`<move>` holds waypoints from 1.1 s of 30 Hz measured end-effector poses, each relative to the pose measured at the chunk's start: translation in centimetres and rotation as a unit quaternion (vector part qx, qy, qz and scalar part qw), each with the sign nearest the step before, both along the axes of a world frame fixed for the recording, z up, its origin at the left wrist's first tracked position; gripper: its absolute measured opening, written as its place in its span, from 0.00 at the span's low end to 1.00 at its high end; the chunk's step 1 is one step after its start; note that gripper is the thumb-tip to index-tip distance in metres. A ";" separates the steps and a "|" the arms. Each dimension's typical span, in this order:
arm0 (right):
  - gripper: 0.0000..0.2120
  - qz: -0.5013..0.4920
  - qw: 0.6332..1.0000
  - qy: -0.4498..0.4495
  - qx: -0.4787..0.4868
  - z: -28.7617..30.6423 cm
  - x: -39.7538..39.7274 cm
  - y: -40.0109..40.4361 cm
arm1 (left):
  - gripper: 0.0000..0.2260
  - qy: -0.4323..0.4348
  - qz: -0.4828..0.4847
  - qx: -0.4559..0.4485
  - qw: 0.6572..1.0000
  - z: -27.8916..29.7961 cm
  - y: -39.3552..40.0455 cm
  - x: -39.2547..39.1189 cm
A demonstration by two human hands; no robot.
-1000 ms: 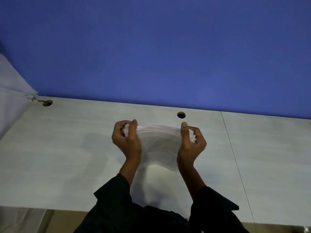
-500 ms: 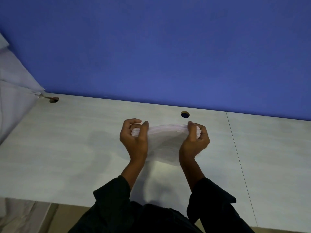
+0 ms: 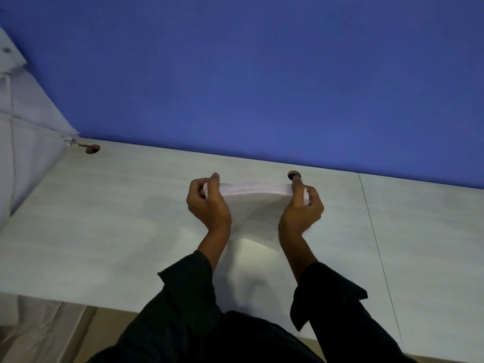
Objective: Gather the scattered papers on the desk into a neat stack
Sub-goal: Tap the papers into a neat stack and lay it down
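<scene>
Both hands hold the papers [image 3: 255, 203] upright above the desk [image 3: 104, 218] in the head view. To square them well, I judge the grip should loosen slightly while the lower edge taps the desk, letting sheets settle flush. The left hand [image 3: 208, 205] and right hand [image 3: 301, 208] each have fingers curled closed around a side edge, thumbs on top.

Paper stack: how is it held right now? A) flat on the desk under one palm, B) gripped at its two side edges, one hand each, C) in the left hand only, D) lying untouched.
B: the left hand and right hand each clamp one side edge of the paper stack, above the desk.
</scene>
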State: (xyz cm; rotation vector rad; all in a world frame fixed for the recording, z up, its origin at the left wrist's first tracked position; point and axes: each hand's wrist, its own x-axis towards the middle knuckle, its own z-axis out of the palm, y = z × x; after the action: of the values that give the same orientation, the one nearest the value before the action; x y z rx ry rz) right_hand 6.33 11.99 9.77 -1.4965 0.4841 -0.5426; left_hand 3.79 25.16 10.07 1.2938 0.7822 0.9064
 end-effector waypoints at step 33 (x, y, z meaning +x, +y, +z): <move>0.26 0.405 0.878 0.225 -0.120 -9.9 5.3 -5.8 | 0.24 0.282 -0.444 0.174 0.832 -9.0 6.3 1.8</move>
State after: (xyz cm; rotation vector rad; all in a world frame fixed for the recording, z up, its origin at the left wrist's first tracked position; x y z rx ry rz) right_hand 11.59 6.20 -0.11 -1.8984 0.0994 0.4344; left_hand 5.63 31.42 1.02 2.0368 0.3462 -0.1259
